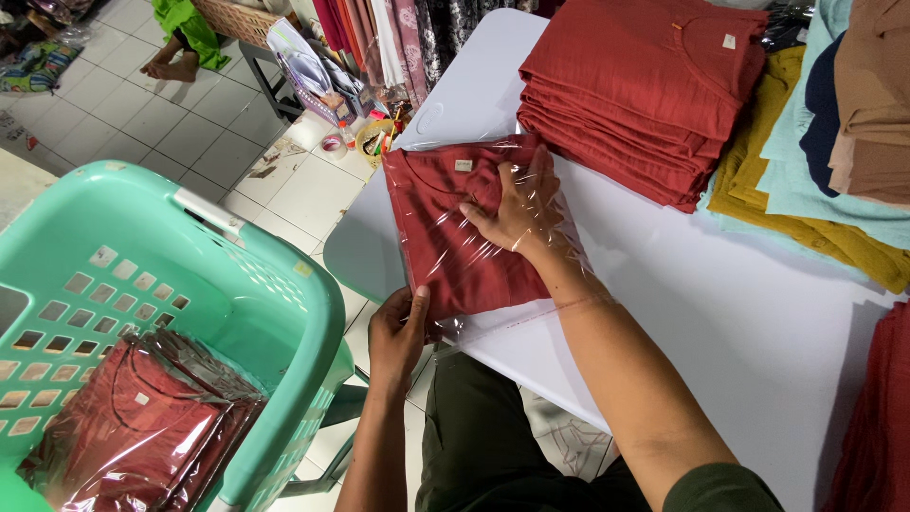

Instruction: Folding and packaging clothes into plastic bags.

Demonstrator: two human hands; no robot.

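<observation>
Head view, left to right. A green basket (237, 284) stands on the floor off the table's left edge; it holds bagged red shirts (142, 427), at least two, though the exact count cannot be told. The left hand (398, 332) is at the table's near-left edge, its fingers together, pinching the open end of a clear bag (445, 256). One folded red shirt (427, 204) sits inside this bag, lying flat on the white table (720, 313) near its left edge. The right hand (519, 210) rests flat on the package, fingers spread apart and pressing down, gripping nothing.

Handling, as judged: the package is light and soft, bending readily when lifted by one side; the film looks slick and crinkly, so a pinch at the open end together with a flat palm on top, or a hand under the fold, likely gives the surest hold. It is not fragile.

At the far-right corner lies one stack of red shirts (645, 90), about seven. Further right sit a mustard garment (758, 180), pale teal pieces (806, 190) and a tan pile (872, 104). More red cloth (877, 427) shows at the near-right edge.
</observation>
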